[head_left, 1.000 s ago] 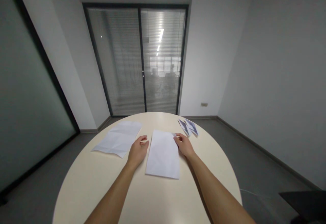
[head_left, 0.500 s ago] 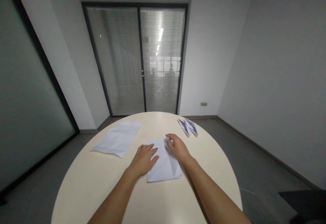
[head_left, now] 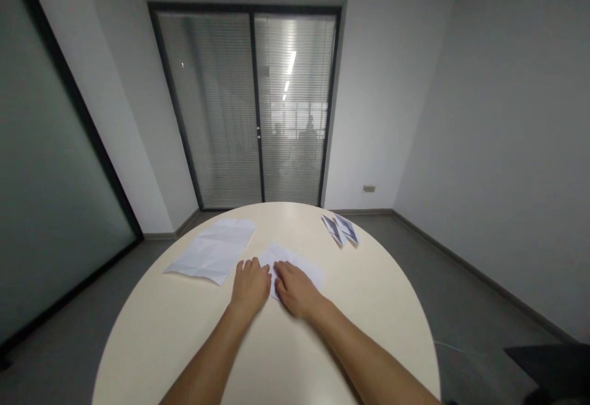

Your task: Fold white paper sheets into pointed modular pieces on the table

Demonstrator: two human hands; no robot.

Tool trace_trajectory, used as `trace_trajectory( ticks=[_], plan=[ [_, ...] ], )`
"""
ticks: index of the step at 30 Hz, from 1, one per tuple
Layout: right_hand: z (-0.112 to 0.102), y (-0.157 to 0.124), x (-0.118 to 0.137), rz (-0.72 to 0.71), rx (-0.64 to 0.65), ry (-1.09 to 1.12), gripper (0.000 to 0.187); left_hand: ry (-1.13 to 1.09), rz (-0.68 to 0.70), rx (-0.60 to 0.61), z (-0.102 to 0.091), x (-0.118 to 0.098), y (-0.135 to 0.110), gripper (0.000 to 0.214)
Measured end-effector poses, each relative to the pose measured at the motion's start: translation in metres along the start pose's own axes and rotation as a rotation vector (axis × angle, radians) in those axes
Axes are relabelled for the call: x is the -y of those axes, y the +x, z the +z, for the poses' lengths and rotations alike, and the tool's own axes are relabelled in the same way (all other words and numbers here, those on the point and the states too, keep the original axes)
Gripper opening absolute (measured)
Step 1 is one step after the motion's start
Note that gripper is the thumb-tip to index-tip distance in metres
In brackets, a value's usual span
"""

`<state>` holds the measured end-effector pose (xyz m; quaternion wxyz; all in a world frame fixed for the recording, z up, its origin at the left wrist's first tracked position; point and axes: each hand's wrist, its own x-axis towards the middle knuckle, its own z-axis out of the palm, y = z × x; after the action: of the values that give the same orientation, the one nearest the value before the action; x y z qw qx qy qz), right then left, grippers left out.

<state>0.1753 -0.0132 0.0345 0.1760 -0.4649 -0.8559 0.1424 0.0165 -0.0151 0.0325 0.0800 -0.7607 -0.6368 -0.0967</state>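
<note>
A folded sheet of white paper [head_left: 308,266] lies turned at an angle on the round table, partly hidden under my hands. My left hand [head_left: 251,283] is at its left edge, fingers curled down and closed on the paper. On the paper's near side, my right hand [head_left: 294,288] has its fingers drawn together and pressed onto it. A narrow strip of paper shows between the two hands. The exact grip of the fingertips is hidden.
A larger creased white sheet [head_left: 212,250] lies at the table's left. Two small folded paper pieces [head_left: 340,229] rest near the far right edge. The round cream table [head_left: 276,362] stands before glass doors with blinds [head_left: 295,159].
The folded sheet has been turned from square-on to slanted. My right hand has come left and nearer, my left hand slightly left; the fingers of both have drawn in.
</note>
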Motion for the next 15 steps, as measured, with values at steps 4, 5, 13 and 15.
trace_trajectory(
  ticks=[4, 5, 13, 15],
  plan=[
    [0.009, -0.002, -0.002, 0.061, 0.109, -0.051, 0.063, -0.171, 0.158, 0.018, 0.02, 0.005, 0.006, 0.044],
    [0.009, -0.003, -0.005, 0.071, 0.12, -0.052, 0.065, -0.222, 0.176, 0.041, 0.026, 0.007, 0.007, 0.047],
    [0.005, 0.001, -0.032, 0.263, 0.14, -0.115, 0.071, -0.297, 0.134, 0.156, 0.032, 0.009, 0.004, 0.057],
    [0.004, 0.002, -0.036, 0.323, 0.132, -0.123, 0.07, -0.292, 0.123, 0.184, 0.029, 0.008, 0.002, 0.058]
  ],
)
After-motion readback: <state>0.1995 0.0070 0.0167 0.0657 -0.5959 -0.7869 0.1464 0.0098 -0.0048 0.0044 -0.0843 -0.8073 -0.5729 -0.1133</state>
